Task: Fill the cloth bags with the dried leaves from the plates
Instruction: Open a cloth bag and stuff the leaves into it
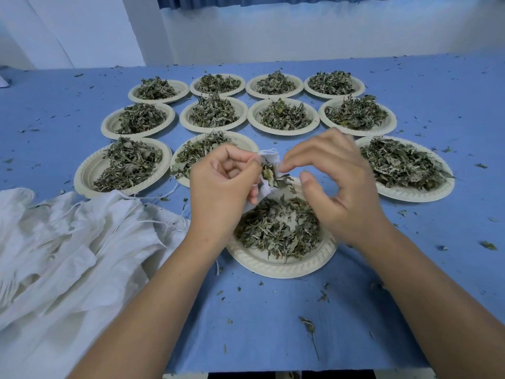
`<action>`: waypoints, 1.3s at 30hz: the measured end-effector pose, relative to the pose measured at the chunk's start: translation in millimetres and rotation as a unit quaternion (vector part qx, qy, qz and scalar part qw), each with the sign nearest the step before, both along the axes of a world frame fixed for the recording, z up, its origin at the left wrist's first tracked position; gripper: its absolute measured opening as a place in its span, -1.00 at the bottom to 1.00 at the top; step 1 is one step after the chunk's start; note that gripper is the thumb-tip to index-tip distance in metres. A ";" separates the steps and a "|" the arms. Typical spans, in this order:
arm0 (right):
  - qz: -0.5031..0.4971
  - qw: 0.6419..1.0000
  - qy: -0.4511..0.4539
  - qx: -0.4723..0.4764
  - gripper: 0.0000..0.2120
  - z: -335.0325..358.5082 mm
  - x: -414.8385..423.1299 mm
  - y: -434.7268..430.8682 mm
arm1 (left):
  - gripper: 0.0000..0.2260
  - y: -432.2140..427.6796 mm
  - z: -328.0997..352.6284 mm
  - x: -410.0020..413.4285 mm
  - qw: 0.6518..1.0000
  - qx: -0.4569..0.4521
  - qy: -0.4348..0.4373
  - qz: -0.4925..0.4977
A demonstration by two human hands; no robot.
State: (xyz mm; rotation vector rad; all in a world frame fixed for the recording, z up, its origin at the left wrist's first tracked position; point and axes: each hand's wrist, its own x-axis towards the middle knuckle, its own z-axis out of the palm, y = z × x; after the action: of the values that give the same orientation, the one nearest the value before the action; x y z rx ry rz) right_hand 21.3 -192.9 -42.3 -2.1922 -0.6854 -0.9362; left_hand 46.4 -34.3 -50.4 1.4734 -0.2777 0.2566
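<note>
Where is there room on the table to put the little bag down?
The tablecloth between the nearest plate and the near edge holds only crumbs. Right of the plate rows is free too. Crowded: those rows, and the bag pile at left.
</note>
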 end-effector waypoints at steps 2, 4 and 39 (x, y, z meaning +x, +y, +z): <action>0.005 1.000 0.006 -0.021 -0.74 0.8 -3.0 1.6 | -0.88 0.6 0.0 -0.9 1.000 -0.001 0.004 -0.007; 0.003 0.997 0.043 -0.070 -0.72 -2.8 -2.2 5.6 | -0.88 0.6 0.2 -2.6 1.000 -0.001 0.010 -0.016; -0.036 0.999 0.009 -0.011 -0.67 4.1 -7.6 3.1 | -0.84 -0.7 0.8 -3.1 0.999 0.009 -0.031 -0.009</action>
State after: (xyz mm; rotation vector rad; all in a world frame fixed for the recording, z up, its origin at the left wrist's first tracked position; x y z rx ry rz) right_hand 13.8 -189.8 -38.2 -2.2555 -0.6148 -0.9478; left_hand 43.3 -35.0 -49.6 1.4812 -0.3443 0.2871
